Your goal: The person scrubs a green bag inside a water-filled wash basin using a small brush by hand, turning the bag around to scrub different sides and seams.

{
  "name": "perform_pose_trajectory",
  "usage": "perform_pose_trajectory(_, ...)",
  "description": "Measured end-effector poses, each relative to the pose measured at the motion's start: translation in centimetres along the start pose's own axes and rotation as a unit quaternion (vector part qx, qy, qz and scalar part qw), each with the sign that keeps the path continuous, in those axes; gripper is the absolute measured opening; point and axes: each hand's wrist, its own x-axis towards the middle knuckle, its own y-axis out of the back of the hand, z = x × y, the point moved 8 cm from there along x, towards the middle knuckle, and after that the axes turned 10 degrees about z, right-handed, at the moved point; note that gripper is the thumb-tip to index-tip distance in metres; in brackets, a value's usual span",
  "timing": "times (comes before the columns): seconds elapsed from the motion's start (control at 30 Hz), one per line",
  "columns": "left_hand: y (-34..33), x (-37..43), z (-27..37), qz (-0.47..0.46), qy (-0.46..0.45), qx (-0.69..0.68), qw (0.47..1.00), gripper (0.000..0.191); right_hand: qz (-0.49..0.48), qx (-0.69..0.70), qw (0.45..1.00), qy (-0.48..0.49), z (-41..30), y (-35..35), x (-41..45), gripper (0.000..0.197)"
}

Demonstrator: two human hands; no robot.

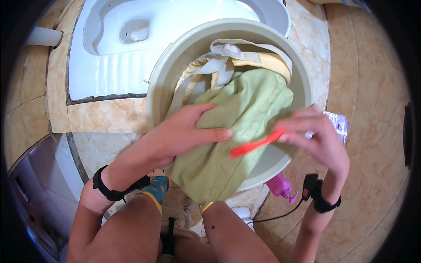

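Note:
A green cloth article [243, 105] with white webbing straps [189, 87] and pale yellow padded parts [263, 62] is bunched over a large off-white basin [153, 95]. Its near end hangs over the rim towards my knees. My left hand [181, 133] grips the cloth, thumb and forefinger spread on top and the other fingers hidden underneath. A slim red brush-like tool [256, 144] is pinched in my right hand [315, 134], blurred, its free end above the cloth. Whether the tool touches the fabric, I cannot tell. A white buckle [230, 51] lies among the straps.
Beyond the basin is a white squat toilet [115, 75]. A purple pump bottle [279, 185] and a purple-and-white packet [340, 125] lie on the tiled floor [365, 184] to the right. A black cable [279, 216] runs near my right wrist. My knees flank the basin's near side.

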Motion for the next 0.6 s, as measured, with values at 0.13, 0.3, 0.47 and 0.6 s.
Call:
perform_pose_trajectory(0.13, -0.1, 0.0, -0.2, -0.002, 0.016, -0.014, 1.0, 0.048, 0.028, -0.038, 0.999, -0.003, 0.1, 0.6, -0.3, 0.019)
perform_pose_trajectory(0.3, -0.2, -0.2, 0.1, -0.007, 0.009, -0.008, 1.0, 0.049, 0.034, 0.019, 0.999, -0.027, 1.4, 0.9, -0.2, 0.019)
perform_pose_trajectory(0.47, -0.1, -0.1, 0.0, -0.007, 0.008, -0.013, 1.0, 0.049, -0.021, -0.035, 0.998, 0.049, -1.8, -1.4, -0.5, 0.021)
perform_pose_trajectory(0.6, -0.3, -0.2, 0.2, -0.011, 0.016, -0.032, 0.999, 0.049, 0.014, 0.028, 0.995, -0.096, 3.0, 0.5, -0.1, 0.017)
